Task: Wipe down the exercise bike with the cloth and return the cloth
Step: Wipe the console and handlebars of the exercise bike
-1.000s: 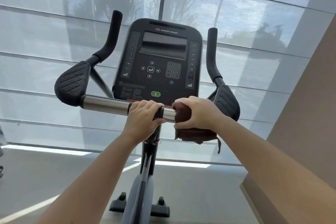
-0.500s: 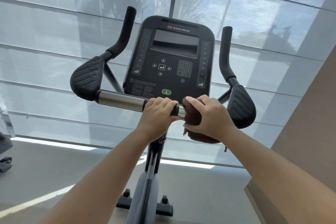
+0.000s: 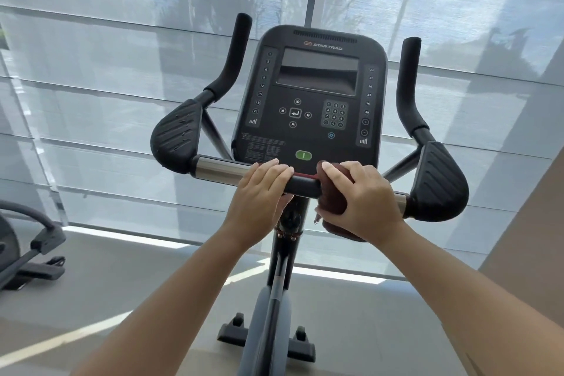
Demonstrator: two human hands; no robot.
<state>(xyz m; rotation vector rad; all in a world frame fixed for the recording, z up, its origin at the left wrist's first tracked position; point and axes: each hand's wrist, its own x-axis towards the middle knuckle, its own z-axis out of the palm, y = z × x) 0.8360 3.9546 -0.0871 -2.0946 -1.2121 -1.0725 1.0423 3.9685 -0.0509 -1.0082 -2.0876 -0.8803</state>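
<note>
— Where was the dark brown cloth [image 3: 334, 201]?

— Under your right hand [image 3: 363, 204], wrapped round the chrome-and-black handlebar [image 3: 219, 169] of the black exercise bike [image 3: 308, 94], right of centre. Your fingers were clamped over it.

— And your left hand [image 3: 259, 192]?

— Curled bare round the same bar, just beside the cloth.

— Counts?

— One cloth, two hands, two ribbed black elbow pads [image 3: 175, 137], one console.
</note>
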